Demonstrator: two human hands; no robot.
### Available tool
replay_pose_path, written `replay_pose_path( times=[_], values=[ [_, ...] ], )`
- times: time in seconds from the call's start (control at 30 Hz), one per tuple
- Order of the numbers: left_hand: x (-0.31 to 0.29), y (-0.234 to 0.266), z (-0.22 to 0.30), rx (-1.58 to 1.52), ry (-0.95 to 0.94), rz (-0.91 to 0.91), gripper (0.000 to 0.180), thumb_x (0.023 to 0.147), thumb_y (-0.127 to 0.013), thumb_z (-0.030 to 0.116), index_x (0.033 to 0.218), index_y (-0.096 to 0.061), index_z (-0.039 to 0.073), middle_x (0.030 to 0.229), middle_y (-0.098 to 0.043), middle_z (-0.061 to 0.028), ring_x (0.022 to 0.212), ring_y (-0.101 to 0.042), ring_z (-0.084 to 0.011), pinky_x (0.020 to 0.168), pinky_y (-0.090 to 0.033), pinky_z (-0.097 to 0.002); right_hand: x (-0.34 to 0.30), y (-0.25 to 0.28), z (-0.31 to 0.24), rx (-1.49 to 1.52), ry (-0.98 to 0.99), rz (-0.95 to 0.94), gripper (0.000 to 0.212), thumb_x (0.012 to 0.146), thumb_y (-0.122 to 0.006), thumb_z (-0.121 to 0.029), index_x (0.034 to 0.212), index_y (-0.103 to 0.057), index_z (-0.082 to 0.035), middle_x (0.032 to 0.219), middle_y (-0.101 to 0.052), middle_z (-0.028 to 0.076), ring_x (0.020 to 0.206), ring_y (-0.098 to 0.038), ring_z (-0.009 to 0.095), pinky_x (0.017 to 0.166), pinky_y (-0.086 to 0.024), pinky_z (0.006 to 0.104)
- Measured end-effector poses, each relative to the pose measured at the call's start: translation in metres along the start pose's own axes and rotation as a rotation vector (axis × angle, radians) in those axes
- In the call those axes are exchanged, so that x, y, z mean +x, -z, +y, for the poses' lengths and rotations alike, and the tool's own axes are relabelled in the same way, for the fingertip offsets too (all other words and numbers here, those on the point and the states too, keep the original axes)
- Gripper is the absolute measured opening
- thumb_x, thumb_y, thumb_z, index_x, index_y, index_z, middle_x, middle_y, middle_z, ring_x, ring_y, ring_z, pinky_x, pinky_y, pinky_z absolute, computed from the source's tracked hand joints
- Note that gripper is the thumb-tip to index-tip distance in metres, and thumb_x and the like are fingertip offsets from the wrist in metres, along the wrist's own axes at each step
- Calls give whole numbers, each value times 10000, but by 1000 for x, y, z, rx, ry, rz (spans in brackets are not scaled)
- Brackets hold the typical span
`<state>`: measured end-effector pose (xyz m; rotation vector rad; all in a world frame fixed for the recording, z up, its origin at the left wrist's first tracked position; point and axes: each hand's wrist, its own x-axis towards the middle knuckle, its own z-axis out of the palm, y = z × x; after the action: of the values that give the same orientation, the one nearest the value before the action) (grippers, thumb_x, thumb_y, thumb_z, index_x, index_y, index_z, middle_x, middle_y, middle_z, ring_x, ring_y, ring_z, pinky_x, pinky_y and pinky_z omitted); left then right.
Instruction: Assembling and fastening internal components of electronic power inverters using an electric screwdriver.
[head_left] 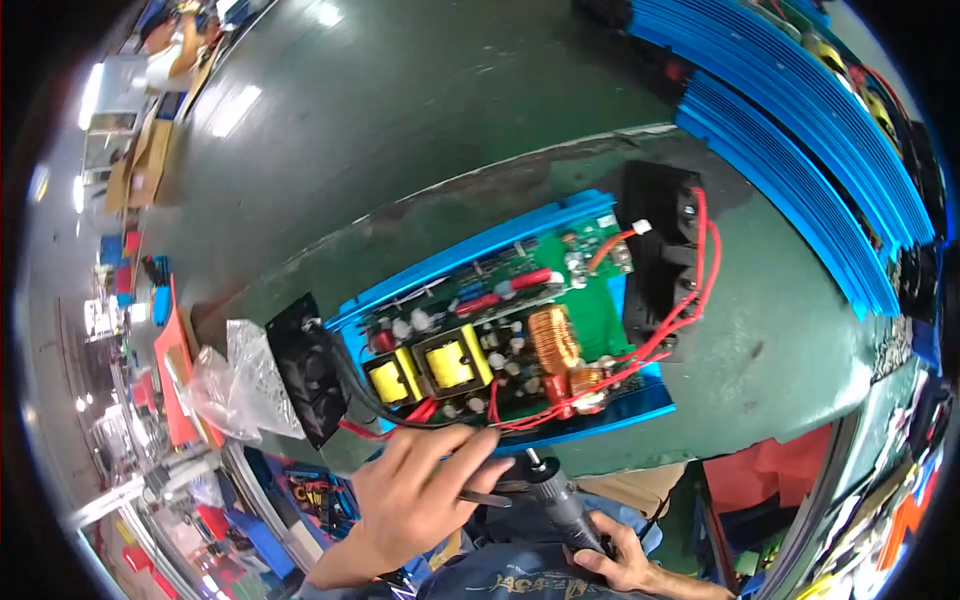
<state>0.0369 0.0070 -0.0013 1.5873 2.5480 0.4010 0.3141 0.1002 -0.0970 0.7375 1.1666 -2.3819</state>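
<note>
An open blue metal housing (470, 262) lies before me with a green circuit board (600, 320), yellow transformers (450, 364) and a copper coil (553, 338) inside. My left hand (415, 490) is at its near edge, fingers curled, by the red wires (520, 422). It holds a thin dark metal tool (486, 498), tweezers-like, mostly hidden by the fingers. My right hand (618, 560) is closed around a black electric screwdriver (562, 505). The screwdriver's tip points up toward the housing's near edge, close to my left fingertips.
Black end plates (655, 250) (308, 370) stand at both ends of the housing, with wires attached. A clear plastic bag (245, 385) lies at the left. Blue finned housings (790, 190) are stacked at the right. Below the bench edge are bins (325, 500) of parts.
</note>
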Motion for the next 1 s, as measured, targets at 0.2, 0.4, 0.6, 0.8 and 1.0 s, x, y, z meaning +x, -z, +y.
replay_pose_path(
  times=[0.2,0.4,0.6,0.8,1.0],
  values=[
    [-3,-1,-3,69,-39,-4,358,721,-827,199,1053,-735,100,958,-655,15,730,-575,-157,559,-460,-256,-1,-5,1,76,-4,27,499,963,-681,-354,1243,-557,40,950,-634,57,847,-560,123,747,-455,296],
    [-4,-1,-5,71,-58,-24,327,751,-775,191,1056,-733,81,999,-644,9,771,-581,-148,568,-473,-247,2,-16,2,145,-36,87,1015,896,-282,-856,1318,-519,37,915,-670,113,776,-599,145,693,-446,278],
    [4,2,-11,14,-151,-64,324,730,-735,121,1043,-729,37,992,-634,1,780,-587,-142,572,-477,-241,1,-25,-2,407,-156,-56,997,943,-310,-802,1445,-443,49,858,-635,104,700,-573,164,678,-445,285],
    [10,8,-17,31,-221,-43,278,743,-767,144,1000,-726,48,895,-609,6,744,-589,-132,523,-458,-257,9,-18,0,605,-121,-300,1014,947,-264,-807,1501,-391,33,782,-574,55,680,-512,139,639,-373,259],
    [98,30,-33,-28,-391,99,206,837,-761,180,1011,-705,85,873,-617,-32,727,-616,-210,541,-479,-317,-30,10,37,-58,123,258,822,1010,-204,-662,1245,-554,43,906,-651,78,840,-595,163,812,-463,302]
  ],
)
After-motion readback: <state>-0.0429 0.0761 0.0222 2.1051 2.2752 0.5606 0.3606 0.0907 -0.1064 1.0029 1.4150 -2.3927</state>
